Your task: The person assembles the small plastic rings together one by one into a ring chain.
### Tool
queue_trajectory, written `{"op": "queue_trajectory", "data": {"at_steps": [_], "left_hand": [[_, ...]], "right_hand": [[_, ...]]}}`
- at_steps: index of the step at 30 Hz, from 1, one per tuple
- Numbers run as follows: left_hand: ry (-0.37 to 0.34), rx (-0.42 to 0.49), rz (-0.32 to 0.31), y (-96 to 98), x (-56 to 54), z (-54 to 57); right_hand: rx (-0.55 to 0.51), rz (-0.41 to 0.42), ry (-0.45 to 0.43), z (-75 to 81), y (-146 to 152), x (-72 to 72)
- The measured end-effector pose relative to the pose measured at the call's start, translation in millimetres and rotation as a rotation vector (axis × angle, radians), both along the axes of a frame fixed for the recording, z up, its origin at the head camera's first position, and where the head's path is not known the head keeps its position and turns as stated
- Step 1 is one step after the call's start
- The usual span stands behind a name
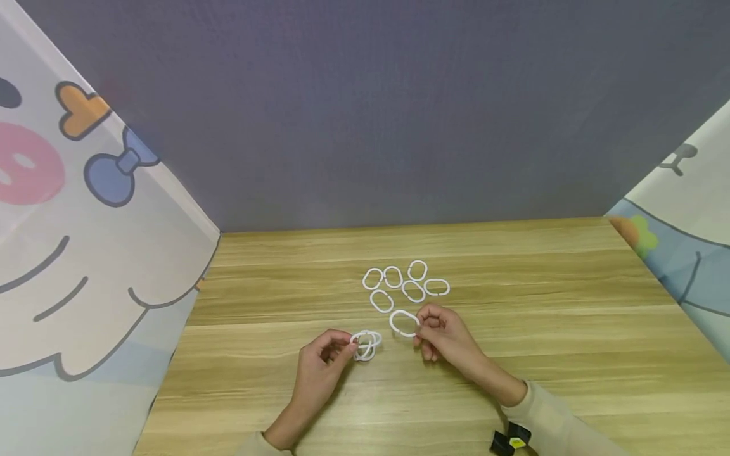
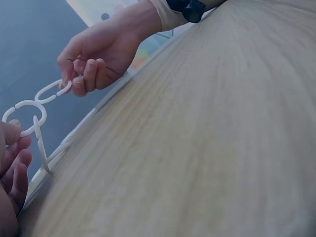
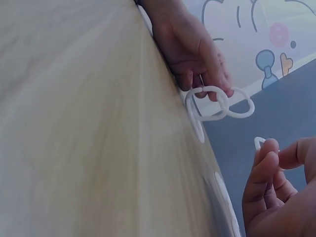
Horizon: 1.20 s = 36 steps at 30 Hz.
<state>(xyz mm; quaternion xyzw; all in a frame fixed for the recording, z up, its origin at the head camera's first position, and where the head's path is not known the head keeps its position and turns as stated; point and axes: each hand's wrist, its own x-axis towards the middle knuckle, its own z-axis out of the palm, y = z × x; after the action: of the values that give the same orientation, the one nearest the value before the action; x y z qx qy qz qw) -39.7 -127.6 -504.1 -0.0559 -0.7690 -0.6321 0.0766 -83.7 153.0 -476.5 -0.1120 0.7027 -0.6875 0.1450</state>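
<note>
My left hand point(image 1: 324, 364) pinches a small cluster of white plastic oval links point(image 1: 379, 339) between thumb and fingertips. In the right wrist view the links point(image 3: 222, 101) pass through one another, and one hangs down toward the table. To the right, my right hand point(image 1: 450, 339) holds a single white link point(image 1: 391, 322) by its end, a short way from the cluster. A small gap shows in that link's side. From the left wrist view, the single link point(image 2: 47, 89) overlaps the cluster's outline; contact cannot be told. My right fingers hide most of it in the right wrist view.
Several loose white links point(image 1: 392, 285) lie on the wooden table point(image 1: 274, 285) beyond my hands. A dark grey panel point(image 1: 388, 126) rises behind the table, with cartoon-printed sheets point(image 1: 114, 253) at the sides. A black device point(image 1: 510, 440) is by my right sleeve.
</note>
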Motion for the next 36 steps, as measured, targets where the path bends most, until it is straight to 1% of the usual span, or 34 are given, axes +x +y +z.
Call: {"op": "queue_trajectory", "data": {"at_steps": [7,15,21,29,36], "left_hand": [[0.007,-0.001,-0.01,-0.7,0.1,-1.3],[0.007,-0.004,-0.009,-1.0,0.3,-1.3],[0.016,-0.011,-0.013,-1.2,0.1,-1.7],[0.016,-0.018,-0.024,-1.5,0.1,-0.7],[0.034,-0.015,-0.049,-1.5,0.4,-1.3]], "right_hand": [[-0.096,0.038,-0.041,4.0,-3.0,1.8],[-0.122,0.048,-0.111,7.5,-9.3,5.9],[-0.17,0.079,-0.148,8.5,-16.7,11.7],[-0.179,0.089,-0.174,12.1,-28.8,17.1],[-0.18,0.068,-0.192,13.8,-34.2,19.3]]}}
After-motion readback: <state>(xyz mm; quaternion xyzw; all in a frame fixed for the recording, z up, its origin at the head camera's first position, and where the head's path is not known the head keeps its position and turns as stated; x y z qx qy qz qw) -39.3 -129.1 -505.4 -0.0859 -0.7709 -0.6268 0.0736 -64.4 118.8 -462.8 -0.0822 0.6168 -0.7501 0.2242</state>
